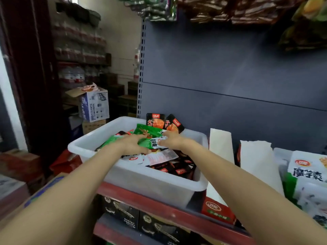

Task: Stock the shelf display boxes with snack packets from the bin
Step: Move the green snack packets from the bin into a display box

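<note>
A white plastic bin (152, 184) stands on the red-edged shelf and holds several snack packets, green, white and black-and-red. Both my hands are inside it. My left hand (134, 145) and my right hand (170, 140) grip a bunch of green-and-white packets (150, 138) from either side. Two black-and-orange packets (164, 122) stand upright at the bin's far edge. To the right, open display boxes (220, 145) stand with raised white flaps, and a red display box (218, 212) sits beside the bin.
A dark grey shelf back panel (230, 68) rises behind the bin. Hanging snack bags (230, 9) fill the top. A white-and-green carton (307, 168) sits at far right. Black boxes (138, 220) fill the shelf below. Cardboard cartons (94, 105) and bottled water are stacked at left.
</note>
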Demonstrator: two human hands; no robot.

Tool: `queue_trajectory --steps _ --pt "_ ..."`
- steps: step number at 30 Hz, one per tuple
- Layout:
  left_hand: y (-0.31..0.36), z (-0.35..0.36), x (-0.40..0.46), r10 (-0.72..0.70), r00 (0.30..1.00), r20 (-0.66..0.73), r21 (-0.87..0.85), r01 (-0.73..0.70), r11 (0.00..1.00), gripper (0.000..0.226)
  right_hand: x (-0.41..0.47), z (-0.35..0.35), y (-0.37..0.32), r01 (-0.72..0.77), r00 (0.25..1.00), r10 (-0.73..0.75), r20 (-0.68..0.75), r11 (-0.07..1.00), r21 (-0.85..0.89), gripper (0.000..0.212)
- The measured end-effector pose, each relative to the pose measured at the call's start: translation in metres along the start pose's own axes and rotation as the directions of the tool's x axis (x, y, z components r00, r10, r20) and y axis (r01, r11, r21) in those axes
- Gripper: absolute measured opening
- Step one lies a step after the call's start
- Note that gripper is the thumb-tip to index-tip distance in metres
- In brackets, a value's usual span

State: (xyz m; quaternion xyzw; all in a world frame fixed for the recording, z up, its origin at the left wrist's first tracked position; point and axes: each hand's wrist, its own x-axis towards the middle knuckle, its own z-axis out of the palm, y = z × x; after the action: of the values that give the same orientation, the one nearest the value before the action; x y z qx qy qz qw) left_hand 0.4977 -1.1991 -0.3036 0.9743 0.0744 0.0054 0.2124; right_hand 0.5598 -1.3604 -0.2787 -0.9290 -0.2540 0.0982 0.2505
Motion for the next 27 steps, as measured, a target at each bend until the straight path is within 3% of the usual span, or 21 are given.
queue_trajectory --steps 4,9,12,15,20,23,27 --pt "-0.003 0.0 0.0 0.003 1.0 -0.011 -0.008 -0.003 1.0 0.072 0.009 0.004 -0.004 -0.004 0.983 0.039 -0.18 0.982 0.19 0.041" --pt "-0.003 -0.001 -0.001 0.075 0.99 -0.115 0.013 -0.074 0.997 0.057 0.011 0.001 -0.001 -0.04 0.965 0.154 -0.213 0.889 0.457 0.024" --pt "0.002 -0.004 -0.007 0.12 0.976 -0.18 0.041 -0.114 0.993 0.046 -0.003 -0.006 -0.003 0.029 0.976 0.086 -0.199 0.859 0.512 0.014" --pt "0.011 -0.006 -0.014 0.143 0.951 -0.276 0.014 -0.144 0.989 0.032 -0.017 -0.016 0.001 0.114 0.98 -0.015 -0.198 0.857 0.503 0.025" --pt "0.028 -0.007 -0.022 0.147 0.876 -0.459 -0.169 -0.249 0.954 0.019 -0.035 -0.036 0.014 0.158 0.938 0.007 -0.346 0.88 0.447 0.032" --pt "0.052 -0.008 -0.031 0.153 0.828 -0.539 -0.261 -0.337 0.904 0.02 -0.054 -0.048 0.022 0.209 0.922 0.033 -0.385 0.796 0.568 0.025" --pt "0.088 -0.007 -0.04 0.108 0.853 -0.51 -0.509 -0.401 0.761 0.014 -0.081 -0.061 0.035 0.261 0.909 0.029 -0.416 0.739 0.622 0.017"
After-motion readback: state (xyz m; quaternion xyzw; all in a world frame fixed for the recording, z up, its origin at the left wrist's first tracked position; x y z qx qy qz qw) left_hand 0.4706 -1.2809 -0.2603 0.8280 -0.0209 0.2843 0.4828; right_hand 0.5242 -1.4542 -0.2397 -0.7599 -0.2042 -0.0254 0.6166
